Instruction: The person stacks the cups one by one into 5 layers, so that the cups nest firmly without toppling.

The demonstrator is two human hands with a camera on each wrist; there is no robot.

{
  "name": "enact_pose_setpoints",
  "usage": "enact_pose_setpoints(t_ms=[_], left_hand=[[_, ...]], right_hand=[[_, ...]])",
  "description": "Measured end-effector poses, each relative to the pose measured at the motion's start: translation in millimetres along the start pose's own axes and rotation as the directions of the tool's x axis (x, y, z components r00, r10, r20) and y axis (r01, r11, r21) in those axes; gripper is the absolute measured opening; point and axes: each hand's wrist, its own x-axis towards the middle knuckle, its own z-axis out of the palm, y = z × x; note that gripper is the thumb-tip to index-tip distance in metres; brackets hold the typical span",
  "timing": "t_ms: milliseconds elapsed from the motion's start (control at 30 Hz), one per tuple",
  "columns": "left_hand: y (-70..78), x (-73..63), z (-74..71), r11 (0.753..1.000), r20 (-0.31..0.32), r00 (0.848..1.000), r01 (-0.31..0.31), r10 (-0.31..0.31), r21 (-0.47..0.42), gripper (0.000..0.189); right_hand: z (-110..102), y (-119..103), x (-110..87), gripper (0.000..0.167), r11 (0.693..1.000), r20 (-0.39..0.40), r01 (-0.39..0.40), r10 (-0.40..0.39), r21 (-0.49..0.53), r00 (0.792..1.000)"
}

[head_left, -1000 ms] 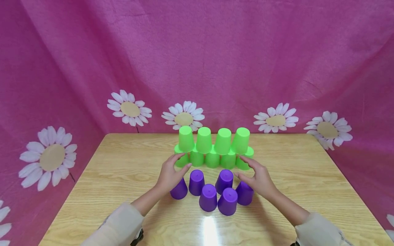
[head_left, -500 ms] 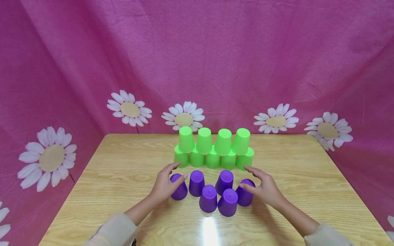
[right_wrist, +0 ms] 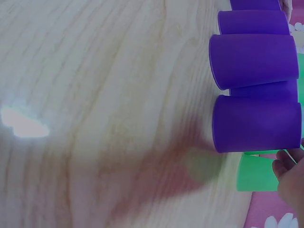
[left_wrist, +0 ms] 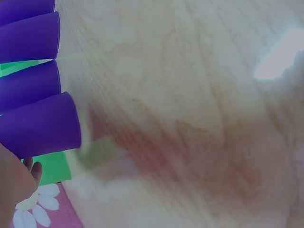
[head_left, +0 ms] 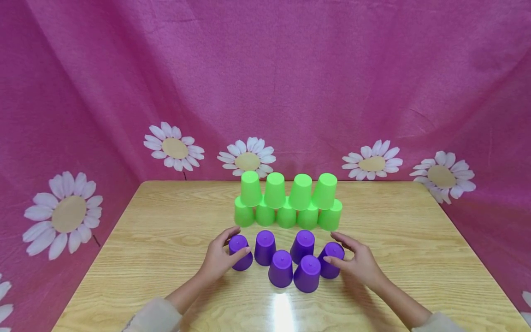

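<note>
While spread left hand (head_left: 218,259) brackets leftmost purple cup (head_left: 238,243), right hand (head_left: 361,263), also spread, brackets rightmost purple cup (head_left: 333,251)

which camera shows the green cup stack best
The head view: it shows both rows of the green cup stack, four cups over five, with every cup visible. The left wrist and right wrist views show only parts of it, past the purple cups.
</note>
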Motion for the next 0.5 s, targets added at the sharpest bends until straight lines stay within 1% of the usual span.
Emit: enact_pose_setpoints(t_ms=[133, 300, 500], left_hand=[[-5.7, -2.1, 0.1, 1.0, -0.012, 1.0, 0.004, -0.004, -0.031, 0.059], [-9.4, -4.4, 0.5, 0.997, -0.013, 0.998, 0.054, -0.055, -0.062, 0.061], [-13.4, -6.1, 0.5, 0.998, -0.012, 0.999, 0.049, -0.05, -0.05, 0.061]], right_hand=[[3, 3, -5.2, 0.057, 0.999, 0.006, -0.038, 0.037, 0.034, 0.999], [7, 8, -9.3, 0.06, 0.994, 0.016, -0.091, 0.09, 0.065, 0.996], [13, 16, -10.9, 0.065, 0.983, -0.006, -0.106, 0.108, 0.15, 0.994]])
